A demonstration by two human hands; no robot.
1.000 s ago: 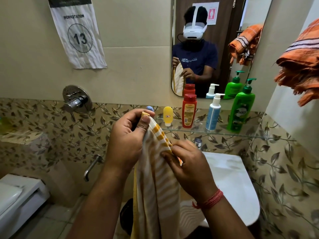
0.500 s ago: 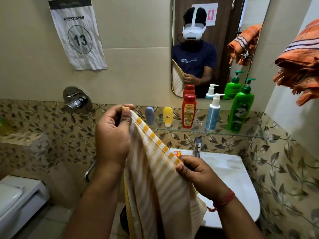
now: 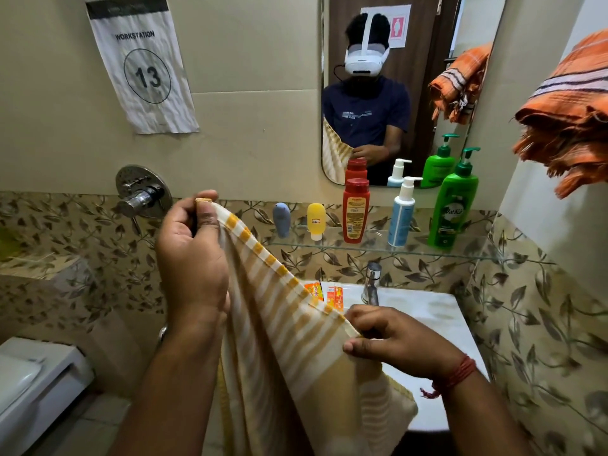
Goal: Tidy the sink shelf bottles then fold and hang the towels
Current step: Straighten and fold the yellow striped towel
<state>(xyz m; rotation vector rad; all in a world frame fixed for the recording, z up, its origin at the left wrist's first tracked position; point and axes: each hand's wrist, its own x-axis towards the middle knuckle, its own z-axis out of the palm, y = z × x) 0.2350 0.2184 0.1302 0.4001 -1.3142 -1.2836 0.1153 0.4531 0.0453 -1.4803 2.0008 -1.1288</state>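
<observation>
Before the sink [image 3: 437, 311], my left hand [image 3: 190, 258] and right hand [image 3: 394, 343] pinch the striped towel [image 3: 296, 340], its top edge slanting down rightward; five bottles stand on the glass shelf [image 3: 371, 246].

— How is the left hand [image 3: 192, 258] set?

— Raised, back of the hand toward the camera, thumb and fingers pinched shut on a corner of the striped towel [image 3: 283, 330]. Its forearm rises from the bottom edge, bare.

— And the right hand [image 3: 394, 340]?

— Lower and nearer, well apart from the left. Fingers curled, thumb pressed under them, pinching the same towel's top edge. The wrist bends slightly inward and wears a red thread band [image 3: 457, 373].

— Are the arms crossed?

— No, they stand side by side, the left higher.
</observation>
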